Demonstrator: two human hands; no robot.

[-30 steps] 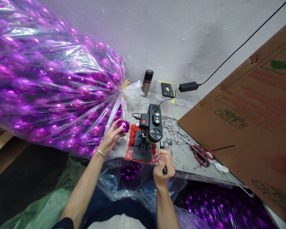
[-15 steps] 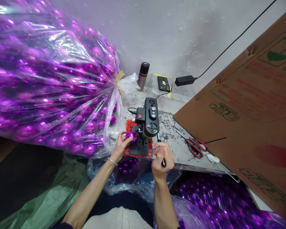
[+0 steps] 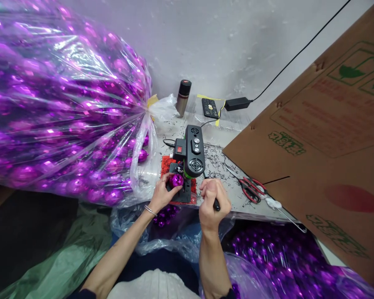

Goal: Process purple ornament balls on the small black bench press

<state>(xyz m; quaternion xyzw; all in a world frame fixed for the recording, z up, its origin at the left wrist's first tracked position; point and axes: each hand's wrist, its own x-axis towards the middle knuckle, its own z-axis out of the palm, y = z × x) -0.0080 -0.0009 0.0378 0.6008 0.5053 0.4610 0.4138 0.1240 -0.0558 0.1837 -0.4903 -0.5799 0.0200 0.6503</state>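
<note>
My left hand grips a shiny purple faceted ball between thumb and fingers. The ball is at the front of a small black bench drill press, over its base plate and beside the machine's head. Where the tool meets the ball is hidden. My right hand is closed in a fist around the black-ended lever at the press's right side. Red material lies under the base plate.
A clear bag of purple balls bulks at left. A cardboard box leans in from the right, past red-handled scissors. Behind stand a bottle, a phone and a power adapter. More purple balls lie below the table edge.
My left hand has moved the ball rightward, closer to the press head. My right hand, still on the lever, has shifted slightly right. The whole view has drifted a little.
</note>
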